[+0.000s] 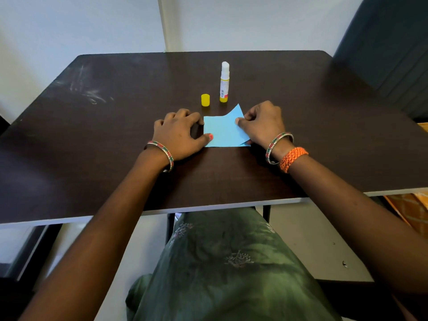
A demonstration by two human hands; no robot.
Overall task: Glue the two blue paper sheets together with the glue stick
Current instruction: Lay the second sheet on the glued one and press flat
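- Blue paper sheets (223, 133): two small light-blue rectangles, stacked between the hands on the dark table (92, 147). Upper sheet lifted and curled at its far right corner; lower sheet shows only as a sliver along the near right edge.
- Handling, judged: very light, thin, limp; bends at a touch, creases easily, likely to slide on the smooth tabletop unless pinned. Best held at an edge or corner with fingertips, with the opposite edge pressed flat.
- Left hand (179, 133): resting on the table at the sheets' left edge, thumb tip pressing the near left corner, other fingers curled loosely on the tabletop; it grasps nothing.
- Right hand (264, 122): thumb and fingers pinching the right edge of the upper sheet, raising it off the lower one.
- Glue stick (224, 82): upright just beyond the hands, white-and-yellow barrel, white glue exposed at top. Rigid, light, tippable; take by the barrel.
- Yellow cap (205, 100): off, standing just left of the stick, beyond the left hand's fingers.
- Stage, judged: sheets being aligned or parted; whether glue is already applied cannot be told.
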